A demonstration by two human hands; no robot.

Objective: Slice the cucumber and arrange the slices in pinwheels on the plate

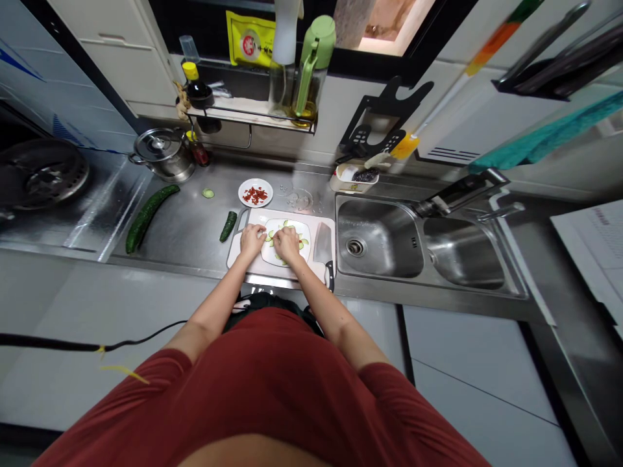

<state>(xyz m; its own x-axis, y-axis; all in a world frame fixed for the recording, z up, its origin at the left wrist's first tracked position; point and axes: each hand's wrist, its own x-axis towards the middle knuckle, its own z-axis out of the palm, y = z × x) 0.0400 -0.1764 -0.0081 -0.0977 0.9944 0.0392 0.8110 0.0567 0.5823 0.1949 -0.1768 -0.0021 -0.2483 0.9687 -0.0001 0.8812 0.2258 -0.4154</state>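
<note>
A white square plate (pixel 293 258) with pale green cucumber slices (pixel 304 241) around it rests on a pinkish cutting board (pixel 280 277). At the plate's left edge is my left hand (pixel 253 239), its fingers closed together near a slice; what they hold is too small to name. Over the middle of the plate, my right hand (pixel 286 242) has its fingers bent down among the slices, and its fingertips are hidden. A cleaver (pixel 322 243) lies on the board's right side. Left of the board lies a short cucumber piece (pixel 228 226).
Beyond the board stands a round plate of chopped red pieces (pixel 256 193). A long cucumber (pixel 150 217) and a lidded pot (pixel 165 154) are at the left. The double sink (pixel 379 239) is at the right, under the faucet (pixel 452 192). A bottle shelf (pixel 250 113) hangs above.
</note>
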